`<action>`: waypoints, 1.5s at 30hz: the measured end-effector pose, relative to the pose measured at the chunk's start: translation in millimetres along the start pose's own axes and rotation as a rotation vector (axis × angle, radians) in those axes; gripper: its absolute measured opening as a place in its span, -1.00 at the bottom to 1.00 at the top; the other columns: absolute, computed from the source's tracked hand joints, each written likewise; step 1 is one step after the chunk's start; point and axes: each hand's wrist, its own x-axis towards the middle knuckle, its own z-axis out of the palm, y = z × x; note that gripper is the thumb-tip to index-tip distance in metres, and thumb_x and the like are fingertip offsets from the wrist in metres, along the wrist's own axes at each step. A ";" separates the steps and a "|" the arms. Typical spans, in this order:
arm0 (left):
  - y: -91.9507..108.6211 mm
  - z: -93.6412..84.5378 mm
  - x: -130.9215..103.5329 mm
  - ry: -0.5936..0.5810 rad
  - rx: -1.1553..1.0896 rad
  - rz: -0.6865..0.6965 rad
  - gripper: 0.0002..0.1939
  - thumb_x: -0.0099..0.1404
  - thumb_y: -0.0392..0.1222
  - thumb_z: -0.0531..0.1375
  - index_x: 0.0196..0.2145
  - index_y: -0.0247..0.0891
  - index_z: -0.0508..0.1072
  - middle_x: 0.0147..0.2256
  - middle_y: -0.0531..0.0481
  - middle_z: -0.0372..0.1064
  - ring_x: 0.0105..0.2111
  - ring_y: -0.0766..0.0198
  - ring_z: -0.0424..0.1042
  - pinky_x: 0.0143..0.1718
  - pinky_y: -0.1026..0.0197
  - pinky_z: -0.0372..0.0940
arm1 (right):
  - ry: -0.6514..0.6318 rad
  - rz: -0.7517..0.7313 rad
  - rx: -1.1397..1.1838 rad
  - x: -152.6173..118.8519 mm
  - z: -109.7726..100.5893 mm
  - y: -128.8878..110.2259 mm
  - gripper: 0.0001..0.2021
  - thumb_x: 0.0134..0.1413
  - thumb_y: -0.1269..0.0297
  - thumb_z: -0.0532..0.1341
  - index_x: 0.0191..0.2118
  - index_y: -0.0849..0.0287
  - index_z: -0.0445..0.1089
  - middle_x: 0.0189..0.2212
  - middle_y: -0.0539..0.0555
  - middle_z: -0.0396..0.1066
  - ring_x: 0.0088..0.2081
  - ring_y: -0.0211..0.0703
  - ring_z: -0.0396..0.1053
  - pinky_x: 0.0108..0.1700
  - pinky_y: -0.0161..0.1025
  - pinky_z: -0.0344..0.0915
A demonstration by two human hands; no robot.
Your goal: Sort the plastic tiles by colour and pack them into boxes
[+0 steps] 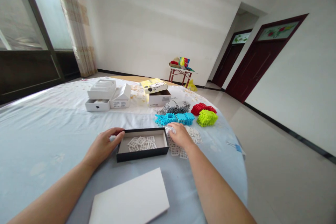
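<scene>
A black-edged open box [143, 156] stands on the table with several white lattice pieces [141, 143] inside. My left hand [106, 143] grips the box's left end, thumb and fingers at its upper left corner. Just beyond the right end, my right hand [180, 134] has its fingers bent around some white pieces at the edge of a loose pile of white lattice pieces [194, 134]. Part of that pile is hidden under my right hand and wrist. Nearer to me lies a white lid [131, 199].
Blue [174, 119], grey [174, 107], red [203, 108] and green [207, 118] interlocking pieces sit behind the pile. Farther back are a yellow-lidded box [159, 98] and white boxes [101, 90]. The round table's edge [243, 168] curves along the right.
</scene>
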 end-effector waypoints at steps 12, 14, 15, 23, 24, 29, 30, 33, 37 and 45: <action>-8.5 -0.5 4.0 -0.037 0.034 -0.057 -0.49 0.12 0.18 0.03 -0.16 -0.24 0.45 -0.26 0.01 0.49 -0.33 0.22 0.42 -0.28 0.29 0.27 | -0.192 0.009 -0.184 -3.1 -11.2 -9.3 -0.76 -0.06 0.32 0.22 -0.19 0.13 0.44 -0.18 0.11 0.42 -0.11 -0.08 0.29 -0.05 -0.24 0.14; -11.2 -0.1 4.5 -0.032 0.038 -0.060 -0.48 0.11 0.19 0.03 -0.17 -0.25 0.45 -0.25 0.00 0.49 -0.31 0.21 0.42 -0.25 0.27 0.27 | -0.187 0.016 -0.186 -3.2 -11.3 -8.8 -0.76 -0.05 0.32 0.21 -0.18 0.13 0.44 -0.18 0.12 0.41 -0.09 -0.07 0.27 -0.06 -0.24 0.15; -13.1 0.5 4.9 -0.027 0.040 -0.063 -0.47 0.10 0.19 0.04 -0.17 -0.25 0.45 -0.25 0.00 0.49 -0.30 0.20 0.42 -0.24 0.27 0.27 | -0.183 0.018 -0.183 -3.3 -10.6 -8.2 -0.75 -0.05 0.31 0.20 -0.18 0.12 0.43 -0.17 0.12 0.40 -0.09 -0.07 0.27 -0.07 -0.24 0.15; -19.5 3.4 7.4 -0.011 0.044 -0.025 -0.49 0.10 0.19 0.04 -0.18 -0.21 0.47 -0.26 0.03 0.49 -0.36 0.22 0.42 -0.31 0.28 0.29 | -0.158 0.070 -0.128 -3.4 -6.5 -4.1 -0.74 -0.11 0.32 0.23 -0.20 0.14 0.43 -0.19 0.13 0.36 -0.08 -0.09 0.25 -0.05 -0.24 0.15; -18.7 2.7 7.1 -0.013 0.044 -0.022 -0.49 0.10 0.19 0.04 -0.18 -0.21 0.47 -0.27 0.04 0.49 -0.38 0.23 0.41 -0.33 0.28 0.29 | -0.157 0.072 -0.120 -3.3 -6.7 -3.9 -0.74 -0.12 0.33 0.23 -0.20 0.15 0.43 -0.19 0.14 0.35 -0.08 -0.08 0.25 -0.05 -0.24 0.15; -15.1 -0.4 6.9 -0.002 0.054 -0.030 -0.52 0.09 0.19 0.05 -0.22 -0.20 0.47 -0.29 0.05 0.50 -0.36 0.20 0.42 -0.31 0.26 0.29 | -0.150 0.056 -0.094 -3.3 -7.1 -1.8 -0.72 -0.17 0.36 0.24 -0.21 0.15 0.41 -0.20 0.12 0.33 -0.11 -0.09 0.25 -0.07 -0.25 0.17; -14.2 -0.9 7.0 -0.005 0.056 -0.031 -0.53 0.09 0.18 0.06 -0.22 -0.20 0.47 -0.28 0.04 0.50 -0.34 0.19 0.42 -0.29 0.26 0.29 | -0.150 0.052 -0.093 -3.4 -7.1 -1.5 -0.72 -0.17 0.36 0.24 -0.21 0.15 0.41 -0.20 0.12 0.32 -0.11 -0.09 0.26 -0.08 -0.25 0.18; -9.8 -2.1 7.1 -0.003 0.051 -0.025 -0.54 0.08 0.17 0.08 -0.24 -0.21 0.48 -0.28 0.02 0.51 -0.29 0.16 0.43 -0.27 0.25 0.29 | -0.154 0.046 -0.092 -3.9 -7.3 -1.5 -0.70 -0.17 0.36 0.23 -0.19 0.14 0.40 -0.20 0.11 0.31 -0.12 -0.10 0.26 -0.09 -0.25 0.18; -1.3 -4.3 5.6 0.015 0.047 -0.017 -0.53 0.08 0.17 0.07 -0.26 -0.23 0.48 -0.31 0.01 0.51 -0.37 0.19 0.44 -0.28 0.25 0.30 | -0.165 0.040 -0.076 -4.6 -8.8 -2.6 -0.69 -0.18 0.38 0.24 -0.18 0.12 0.40 -0.20 0.10 0.31 -0.15 -0.12 0.29 -0.10 -0.25 0.18; -0.4 -6.3 5.1 -0.037 0.084 -0.056 -0.50 0.09 0.19 0.05 -0.21 -0.25 0.46 -0.29 -0.01 0.50 -0.34 0.16 0.43 -0.28 0.23 0.29 | -0.201 0.006 -0.090 -3.4 -9.2 0.2 -0.63 -0.20 0.40 0.24 -0.15 0.11 0.39 -0.19 0.09 0.30 -0.14 -0.10 0.28 -0.09 -0.25 0.18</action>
